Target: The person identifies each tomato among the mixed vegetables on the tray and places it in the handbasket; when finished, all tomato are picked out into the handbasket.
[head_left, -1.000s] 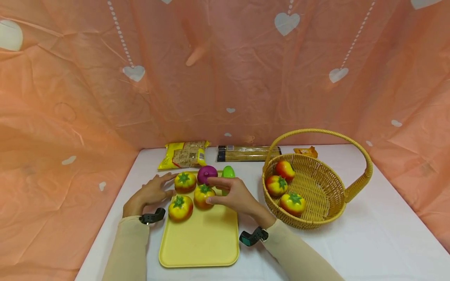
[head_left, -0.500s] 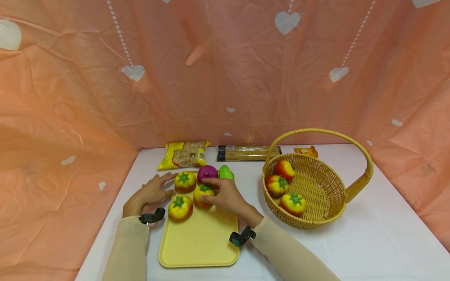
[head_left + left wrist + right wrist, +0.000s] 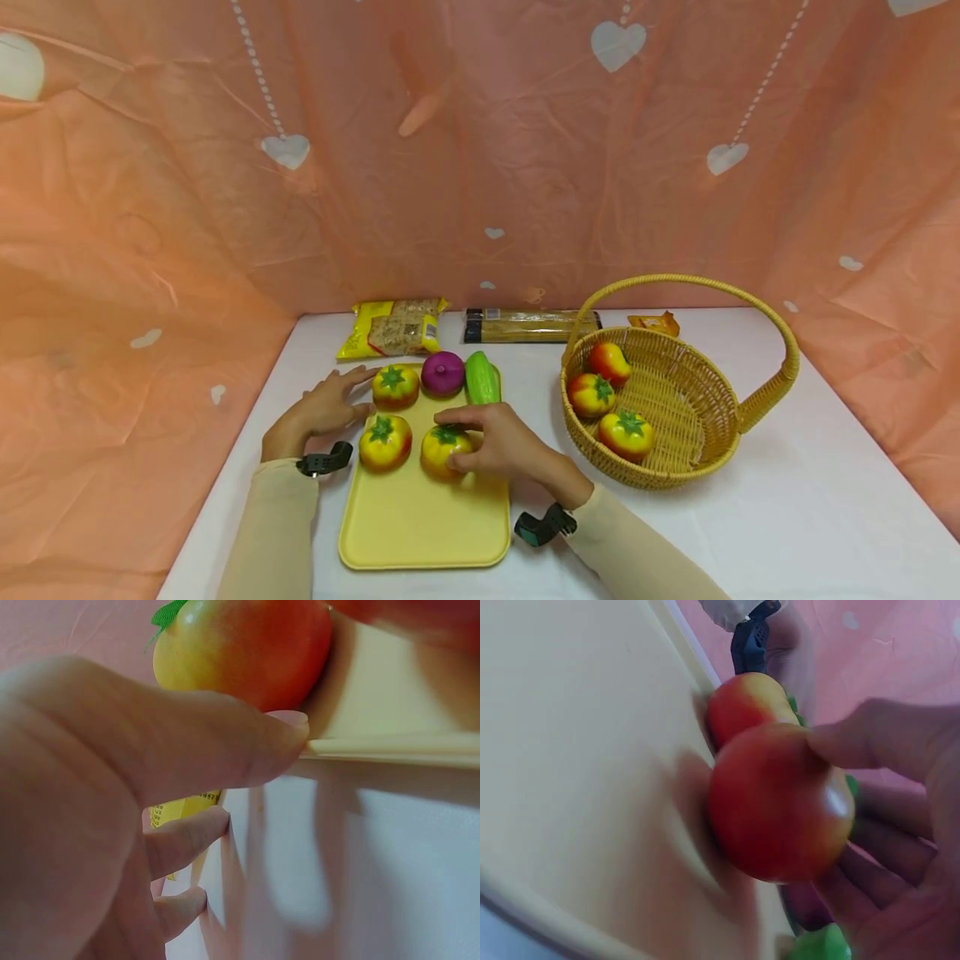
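Note:
My right hand [image 3: 508, 442] holds a yellow-and-red toy tomato [image 3: 439, 455] with green leaves, thumb on the near side and fingers around the far side. The right wrist view shows this tomato [image 3: 769, 814] low over the yellow tray [image 3: 423, 529]; whether it touches cannot be told. My left hand [image 3: 324, 408] rests at the tray's left edge, its thumb touching the rim and its other fingers fairly straight. Two more tomatoes sit on the tray, a far-left tomato [image 3: 395, 387] by my left fingers and a nearer tomato [image 3: 386, 443]. Behind them lie a purple onion [image 3: 442, 374] and a green cucumber-like vegetable [image 3: 482, 380].
Right of the tray stands a wicker basket [image 3: 678, 400] with a tall handle, holding several red-yellow fruits. Along the back lie a yellow bag [image 3: 397, 329], a flat pack of thin sticks [image 3: 532, 327] and a small orange packet [image 3: 655, 323]. A pink curtain hangs behind.
My right hand has drawn the tomato from beside the onion towards me and slightly right. More of the green vegetable now shows, and its top leans left. My left hand stays in place.

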`<action>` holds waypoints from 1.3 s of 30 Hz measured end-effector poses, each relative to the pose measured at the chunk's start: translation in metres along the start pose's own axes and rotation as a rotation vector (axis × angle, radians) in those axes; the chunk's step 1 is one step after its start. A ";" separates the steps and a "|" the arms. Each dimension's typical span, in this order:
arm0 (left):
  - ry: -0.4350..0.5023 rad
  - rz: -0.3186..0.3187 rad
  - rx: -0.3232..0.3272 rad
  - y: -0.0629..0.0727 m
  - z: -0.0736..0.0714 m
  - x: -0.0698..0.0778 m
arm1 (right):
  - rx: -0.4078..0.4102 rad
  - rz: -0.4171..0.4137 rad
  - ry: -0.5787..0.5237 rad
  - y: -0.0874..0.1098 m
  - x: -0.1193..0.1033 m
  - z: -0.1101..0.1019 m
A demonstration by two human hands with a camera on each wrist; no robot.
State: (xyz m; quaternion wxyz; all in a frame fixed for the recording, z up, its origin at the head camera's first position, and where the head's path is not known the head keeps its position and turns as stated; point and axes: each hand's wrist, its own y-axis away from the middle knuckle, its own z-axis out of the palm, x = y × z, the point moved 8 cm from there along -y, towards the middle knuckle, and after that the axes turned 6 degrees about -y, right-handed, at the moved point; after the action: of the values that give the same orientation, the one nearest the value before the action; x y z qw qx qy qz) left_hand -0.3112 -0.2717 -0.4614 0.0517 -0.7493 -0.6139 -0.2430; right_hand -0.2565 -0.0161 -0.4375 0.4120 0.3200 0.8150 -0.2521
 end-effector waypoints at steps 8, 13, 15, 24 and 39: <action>0.012 -0.003 -0.007 -0.001 0.000 0.000 | 0.041 0.069 -0.007 0.004 0.009 0.007; 0.012 -0.010 -0.011 -0.001 -0.001 0.000 | 0.038 0.044 -0.041 0.008 0.009 0.010; 0.013 -0.015 -0.014 -0.001 0.000 -0.001 | 0.025 0.043 -0.067 0.011 0.009 0.010; 0.031 -0.013 -0.011 0.000 0.000 -0.001 | -0.013 0.042 -0.288 0.043 -0.002 -0.019; 0.037 -0.030 -0.020 0.002 -0.001 0.000 | 0.166 0.041 -0.354 0.127 0.007 -0.127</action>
State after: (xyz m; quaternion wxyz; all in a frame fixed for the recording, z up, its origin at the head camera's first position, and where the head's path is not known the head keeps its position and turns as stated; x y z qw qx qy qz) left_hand -0.3091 -0.2728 -0.4605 0.0518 -0.7361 -0.6213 -0.2636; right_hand -0.2320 0.1561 -0.3946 0.5261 0.3200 0.6996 -0.3625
